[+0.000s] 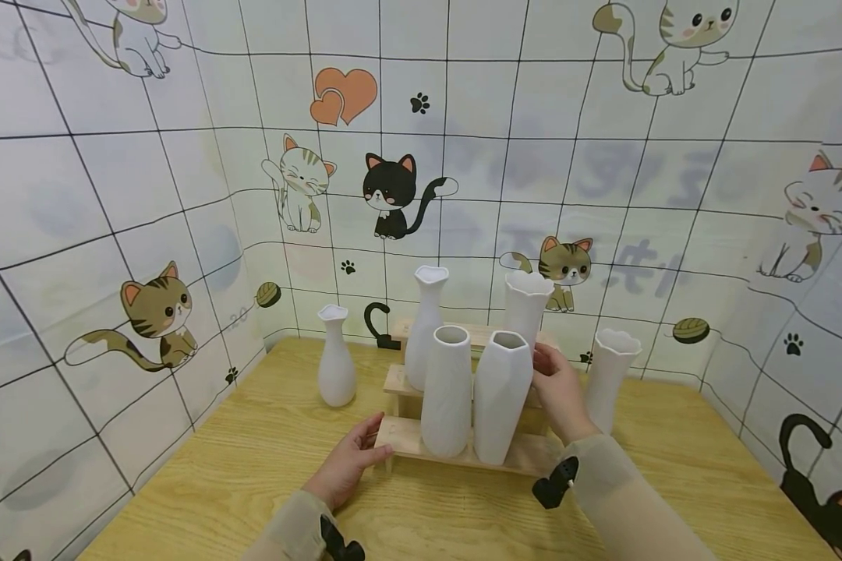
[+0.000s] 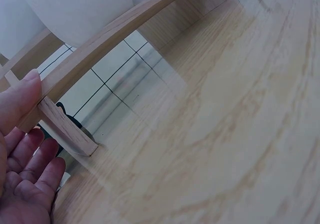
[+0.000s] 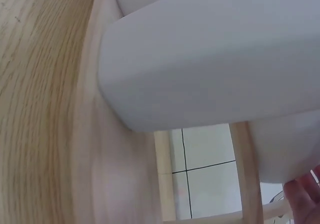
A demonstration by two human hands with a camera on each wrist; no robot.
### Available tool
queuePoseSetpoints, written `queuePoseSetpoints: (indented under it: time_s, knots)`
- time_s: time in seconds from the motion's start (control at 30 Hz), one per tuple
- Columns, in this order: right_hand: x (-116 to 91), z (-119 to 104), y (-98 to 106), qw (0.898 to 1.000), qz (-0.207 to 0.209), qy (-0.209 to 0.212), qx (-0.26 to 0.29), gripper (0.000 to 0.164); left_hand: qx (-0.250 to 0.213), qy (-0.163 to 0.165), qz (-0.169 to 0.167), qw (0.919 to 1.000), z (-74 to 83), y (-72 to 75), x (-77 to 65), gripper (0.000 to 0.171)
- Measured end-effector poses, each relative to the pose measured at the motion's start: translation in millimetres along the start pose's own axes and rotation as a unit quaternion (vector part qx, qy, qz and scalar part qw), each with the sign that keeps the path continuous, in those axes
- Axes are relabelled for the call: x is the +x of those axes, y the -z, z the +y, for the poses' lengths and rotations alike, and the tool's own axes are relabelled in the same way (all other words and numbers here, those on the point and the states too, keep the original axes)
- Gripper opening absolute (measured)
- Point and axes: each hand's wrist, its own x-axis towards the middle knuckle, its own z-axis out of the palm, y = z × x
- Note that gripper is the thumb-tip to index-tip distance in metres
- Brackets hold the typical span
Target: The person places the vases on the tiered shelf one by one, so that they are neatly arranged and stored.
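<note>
Across the middle of the table (image 1: 267, 452), seen from the head, a stepped wooden stand (image 1: 401, 433) carries four white vases (image 1: 446, 397), two on its near, lowest tier and two farther back. My left hand (image 1: 354, 461) pinches the near left end of that tier, probably to steady the stand while my right hand (image 1: 563, 393) reaches past the faceted vase (image 1: 500, 397) to the far right vase (image 1: 525, 312). This one has a wavy, flared rim. Loose on the table stand a slim-necked vase (image 1: 337, 366) at left and a frilled vase (image 1: 609, 382) at right. From the left wrist, my thumb (image 2: 22, 99) presses the tier's end, fingers beneath, clamped on wood. From the right wrist, my fingertips touch the far right vase near its smooth white base on the middle tier, perhaps for control; whether they close round it, I cannot tell
</note>
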Motion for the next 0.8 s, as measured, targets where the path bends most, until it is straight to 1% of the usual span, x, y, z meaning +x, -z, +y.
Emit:
queuePoseSetpoints:
  time_s: [0.2,0.33,0.6,0.8]
  knots:
    - [-3.5,9.6,4.0,1.000,0.004,0.010,0.014,0.050,0.003,-0.004,-0.001,1.0000,0.2,0.0,-0.5,0.080]
    - [-7.2,15.7,8.3,1.000,0.012,0.013,0.020,0.051,0.001,-0.003,-0.003,1.0000,-1.5,0.9,0.6,0.080]
    - [-17.9,25.4,21.8,0.999,0.043,-0.015,-0.002,0.066,-0.004,-0.005,-0.008,0.9999,-3.3,2.4,2.5,0.081]
    - [-25.1,33.3,32.2,0.997,0.062,-0.030,-0.019,0.066,-0.001,-0.004,-0.008,1.0000,-2.6,1.8,1.3,0.081]
